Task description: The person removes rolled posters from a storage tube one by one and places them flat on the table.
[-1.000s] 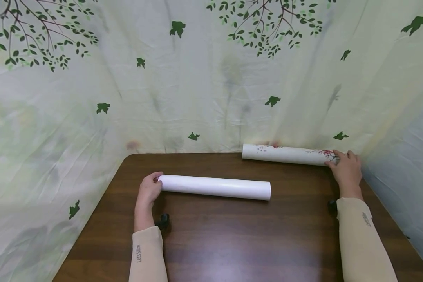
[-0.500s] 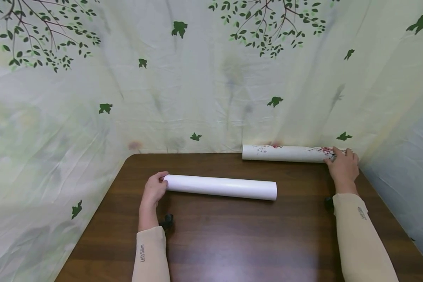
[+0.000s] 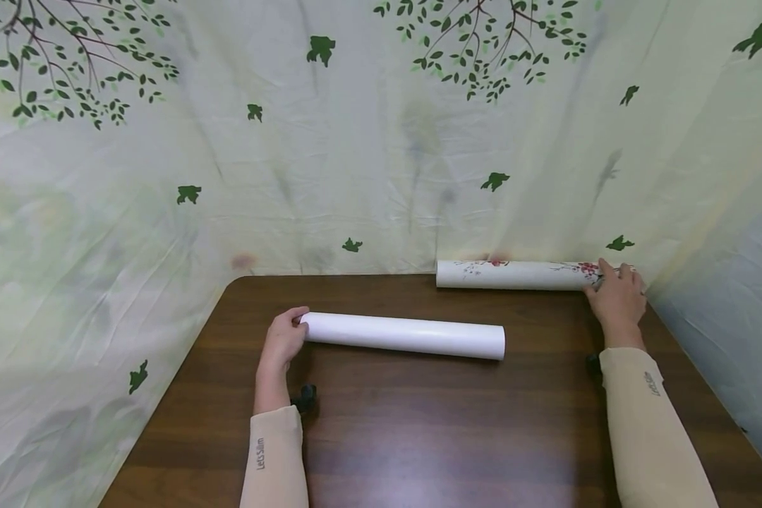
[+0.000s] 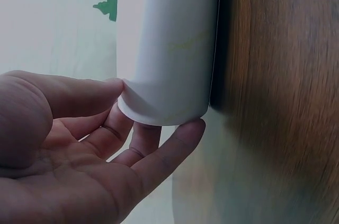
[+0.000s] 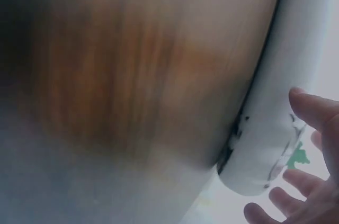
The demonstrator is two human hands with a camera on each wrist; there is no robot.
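Note:
A plain white paper roll (image 3: 406, 334) lies across the table in the head view. My left hand (image 3: 283, 337) holds its left end. The left wrist view shows the thumb (image 4: 90, 96) on the roll's side, with other fingers curled about the end rim. Farther back, at the table's rear edge, lies a second white roll (image 3: 514, 276) printed with red blossoms and dark branches. My right hand (image 3: 619, 300) rests at its right end. From the right wrist, the thumb (image 5: 312, 108) touches the roll's side while the loosely spread fingers lie beyond the end.
Both rolls lie on a brown wooden table (image 3: 444, 430). A pale curtain (image 3: 368, 155) printed with green leaves and branches hangs right behind the table. Another pale cloth side (image 3: 730, 303) borders it on the right. A dark wrist device (image 3: 305, 398) sits by the left wrist.
My left hand and the plain white roll have shifted slightly to the right. The blossom roll's right end has moved back a little with my right hand, so it lies straighter along the rear edge.

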